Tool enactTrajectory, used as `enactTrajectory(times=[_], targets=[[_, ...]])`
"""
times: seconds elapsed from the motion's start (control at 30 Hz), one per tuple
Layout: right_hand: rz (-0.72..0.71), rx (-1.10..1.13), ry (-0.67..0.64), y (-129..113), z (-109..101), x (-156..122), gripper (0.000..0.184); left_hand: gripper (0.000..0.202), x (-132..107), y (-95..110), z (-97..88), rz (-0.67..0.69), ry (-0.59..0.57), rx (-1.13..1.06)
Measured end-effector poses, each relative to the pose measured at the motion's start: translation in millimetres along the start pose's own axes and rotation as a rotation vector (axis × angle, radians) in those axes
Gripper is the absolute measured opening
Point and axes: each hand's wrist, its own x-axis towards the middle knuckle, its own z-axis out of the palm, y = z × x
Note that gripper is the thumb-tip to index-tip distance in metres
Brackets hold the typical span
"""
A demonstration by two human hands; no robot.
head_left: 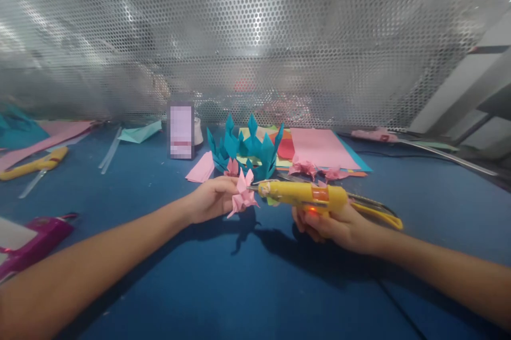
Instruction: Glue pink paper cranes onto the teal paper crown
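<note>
Near the middle of the view, my left hand [213,200] is closed on a folded pink paper flower [244,192], its pointed petals spreading outward. My right hand [339,228] is wrapped round the handle of a yellow hot glue gun [301,193], which has a small red light lit. The gun's metal nozzle points left and meets the flower at its right side; whether glue is coming out is too small to tell. Just behind the flower stands a teal folded paper crown [253,151] with several upright points.
Pink sheets [315,146] and coloured papers lie behind the crown; crumpled pink paper pieces [303,168] sit beside it. A phone-like screen [181,131] stands back left. At left are another yellow glue gun [40,163], clear glue sticks [109,151] and a magenta device [40,244]. Perforated metal rises behind.
</note>
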Motion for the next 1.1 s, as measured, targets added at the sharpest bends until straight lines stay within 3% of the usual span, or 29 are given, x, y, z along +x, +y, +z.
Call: enactTrajectory(times=[0.7,0.97,1.1], targets=[[-0.045,-0.052,0.007,-2.2,0.6,-2.7,0.049,0.019,-1.7,1.4,5.4,-0.036,0.020,0.072],[-0.044,-0.052,0.013,2.5,0.2,-3.0,0.050,0.016,-1.3,2.4,8.0,-0.053,-0.050,0.119],[-0.053,-0.068,-0.001,0.9,-0.3,-3.0,0.050,0.018,-0.9,1.3,6.1,-0.046,0.004,0.094]])
